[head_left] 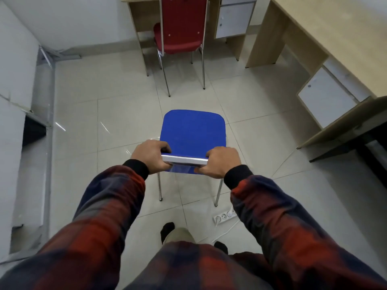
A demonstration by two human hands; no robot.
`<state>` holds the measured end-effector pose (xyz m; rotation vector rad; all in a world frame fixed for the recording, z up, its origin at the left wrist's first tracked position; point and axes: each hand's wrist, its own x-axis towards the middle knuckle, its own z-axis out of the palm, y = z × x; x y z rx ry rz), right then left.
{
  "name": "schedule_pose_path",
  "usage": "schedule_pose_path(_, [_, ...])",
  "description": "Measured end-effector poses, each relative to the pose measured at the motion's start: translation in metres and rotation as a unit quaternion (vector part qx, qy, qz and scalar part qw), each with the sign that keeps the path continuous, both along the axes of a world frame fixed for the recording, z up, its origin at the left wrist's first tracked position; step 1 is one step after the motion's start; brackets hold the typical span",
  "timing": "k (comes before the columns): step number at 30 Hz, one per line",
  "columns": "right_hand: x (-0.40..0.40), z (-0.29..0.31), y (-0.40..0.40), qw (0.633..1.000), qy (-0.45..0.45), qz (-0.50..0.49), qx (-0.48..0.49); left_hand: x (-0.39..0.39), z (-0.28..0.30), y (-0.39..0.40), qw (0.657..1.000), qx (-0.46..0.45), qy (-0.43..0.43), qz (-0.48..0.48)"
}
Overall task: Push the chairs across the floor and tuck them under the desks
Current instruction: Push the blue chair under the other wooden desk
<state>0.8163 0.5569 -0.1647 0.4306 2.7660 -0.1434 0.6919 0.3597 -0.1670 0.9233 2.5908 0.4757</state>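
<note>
— Holding the blue chair (192, 130) from behind, is that right? Where's the grip?

— Both hands are on the chrome top rail (184, 160) of its backrest. The left hand (149, 156) is curled round the left end, the right hand (223, 162) round the right end, fingers over the far side, thumbs underneath as far as I can tell. So each grip is clamped on the rail, one per corner, both about equally near.

— And the chair itself lies which way?

— Straight ahead of the hands, seat pointing away from the person, standing on the tiled floor (104, 126) in the middle of the room, well apart from any desk. The rail runs crosswise, left to right; the push, I'd judge, goes along the seat's forward line.

— Toward what?

— Two openings look possible. Dead ahead, the far desk (142, 15) already has a red chair (180, 28) partly tucked in front of it. To the right, a long desk (326, 24) runs along the wall, its tabletop pale wood, with a knee space between its panels. That one would need the chair swung right, the left hand leading.

— Count things for me.

— Two chairs, one blue and one red. Two pale desks, plus the corner of a darker-framed tabletop (343, 122) at right, so possibly three. Two hands. One white power strip (225, 215) on the floor just beside the blue chair's rear right leg, its cord trailing near the feet. Worth minding, I'd say.
</note>
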Motion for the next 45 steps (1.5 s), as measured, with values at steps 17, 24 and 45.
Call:
schedule_pose_path(17, [-0.029, -0.001, -0.084, 0.989, 0.078, -0.091, -0.091, -0.05, -0.001, -0.064, 0.999, -0.036, 0.011, -0.022])
schedule_pose_path(24, [-0.023, -0.003, -0.097, 0.987, 0.063, -0.131, -0.06, -0.026, 0.002, -0.069, 0.997, -0.039, 0.071, 0.001])
schedule_pose_path(45, [-0.025, -0.005, -0.098, 0.986, 0.089, -0.124, -0.064, -0.033, -0.01, -0.073, 0.991, -0.048, 0.106, -0.062])
